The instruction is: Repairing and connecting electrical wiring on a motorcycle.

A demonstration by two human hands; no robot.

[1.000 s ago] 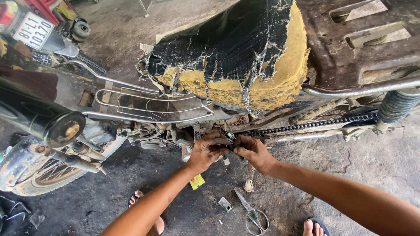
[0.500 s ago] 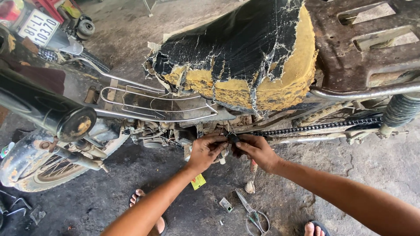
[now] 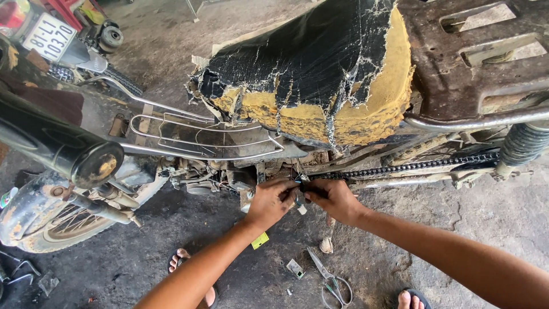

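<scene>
Rusted metal and torn black vinyl over crumbling yellow foam make up the worn motorcycle seat (image 3: 320,74) above my hands. My left hand (image 3: 273,201) reaches up from below, forearm angled, fingers curled and pinching the near end of the greasy black drive chain (image 3: 400,169) under the frame. My right hand (image 3: 337,200) meets it fingertip to fingertip, closed on the same chain end. Grey steel scissors (image 3: 331,280) lie on the stained concrete floor (image 3: 492,223) below my right wrist.

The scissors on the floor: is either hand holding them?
No. The scissors lie on the floor, while the left hand and right hand work at the drive chain.
</scene>
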